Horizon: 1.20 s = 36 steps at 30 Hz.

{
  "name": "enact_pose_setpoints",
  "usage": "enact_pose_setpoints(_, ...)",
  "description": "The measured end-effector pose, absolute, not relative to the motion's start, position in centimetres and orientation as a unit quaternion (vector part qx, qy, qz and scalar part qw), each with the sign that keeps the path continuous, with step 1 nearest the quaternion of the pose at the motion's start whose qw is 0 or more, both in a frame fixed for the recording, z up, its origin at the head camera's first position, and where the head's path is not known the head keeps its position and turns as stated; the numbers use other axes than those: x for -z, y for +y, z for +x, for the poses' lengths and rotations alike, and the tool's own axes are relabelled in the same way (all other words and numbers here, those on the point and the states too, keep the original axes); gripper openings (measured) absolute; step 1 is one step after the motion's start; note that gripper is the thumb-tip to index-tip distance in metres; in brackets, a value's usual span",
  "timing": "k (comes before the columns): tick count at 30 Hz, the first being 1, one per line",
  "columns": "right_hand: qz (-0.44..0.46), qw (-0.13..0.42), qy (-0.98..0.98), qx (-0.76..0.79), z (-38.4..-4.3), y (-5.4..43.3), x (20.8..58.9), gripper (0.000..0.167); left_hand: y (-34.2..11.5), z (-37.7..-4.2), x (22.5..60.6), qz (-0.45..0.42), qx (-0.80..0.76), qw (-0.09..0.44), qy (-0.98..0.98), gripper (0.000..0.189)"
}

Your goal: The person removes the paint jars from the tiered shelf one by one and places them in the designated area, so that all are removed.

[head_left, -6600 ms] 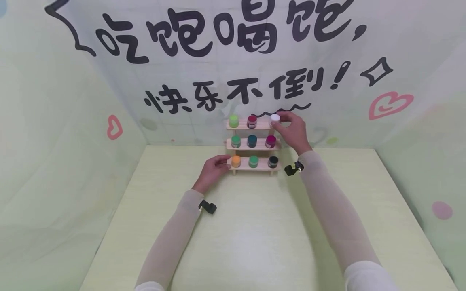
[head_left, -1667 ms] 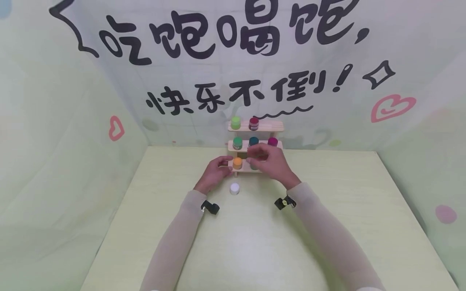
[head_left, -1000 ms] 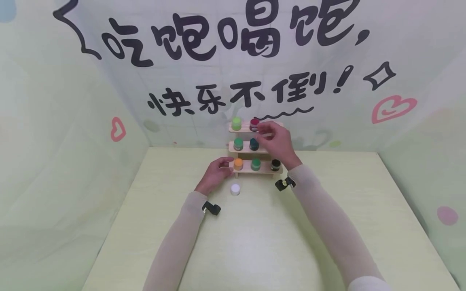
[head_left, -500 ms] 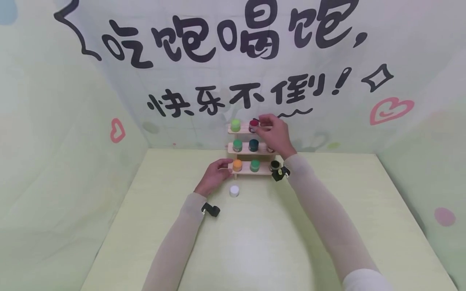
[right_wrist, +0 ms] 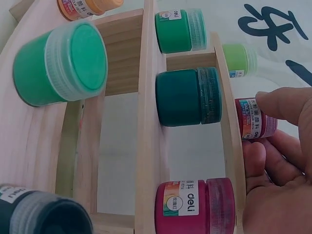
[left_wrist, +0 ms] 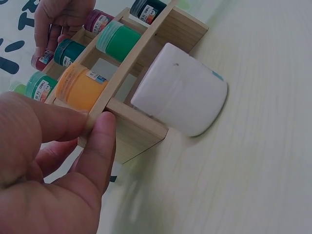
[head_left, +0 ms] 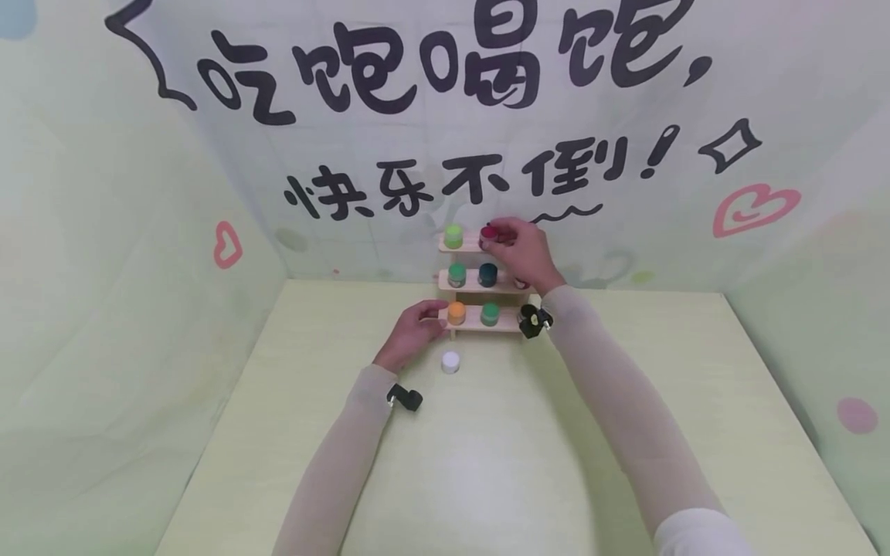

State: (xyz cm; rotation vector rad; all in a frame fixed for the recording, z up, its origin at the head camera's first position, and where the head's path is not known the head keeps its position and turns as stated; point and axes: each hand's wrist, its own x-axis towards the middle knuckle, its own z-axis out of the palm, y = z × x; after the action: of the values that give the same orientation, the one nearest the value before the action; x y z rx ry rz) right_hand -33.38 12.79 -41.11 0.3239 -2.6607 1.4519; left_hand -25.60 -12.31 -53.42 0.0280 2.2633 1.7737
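A three-tier wooden rack [head_left: 473,318] stands at the back of the table, holding small paint jars. My left hand [head_left: 410,336] pinches the left end of its bottom shelf, beside an orange jar [left_wrist: 80,87]. At the top shelf, my right hand [head_left: 526,251] grips a dark red paint jar [right_wrist: 251,118] between thumb and fingers. Whether that jar still touches the shelf, I cannot tell. Left of it on the same tier is a light green jar [head_left: 453,236]. A white jar [head_left: 450,362] stands upright on the table in front of the rack.
The middle shelf bears a green jar [right_wrist: 180,30], a teal jar [right_wrist: 187,96] and a magenta jar [right_wrist: 195,204]. Another green jar [head_left: 490,313] and a dark jar [right_wrist: 44,212] are on the bottom shelf. A printed cloth wall [head_left: 389,255] rises right behind the rack.
The white jar, earlier in my right hand at the top shelf's right end, now stands on the table. My right hand has moved up to the dark red jar and grips it. My left hand stays put.
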Motion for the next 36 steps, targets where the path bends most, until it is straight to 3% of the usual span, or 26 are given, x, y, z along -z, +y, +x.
enact_pose_setpoints(18, 0.115, 0.054, -0.862, -0.491, -32.5, 13.4, 41.5, 0.049, -12.3, -25.6, 53.3, 0.009, -0.620, 0.129, 0.774, 0.042)
enact_pose_setpoints(36, 0.117, 0.041, -0.852, -0.509, -29.5, 14.3, 42.4, 0.046, -12.3, -25.8, 53.4, 0.012, -0.624, 0.133, 0.770, 0.044)
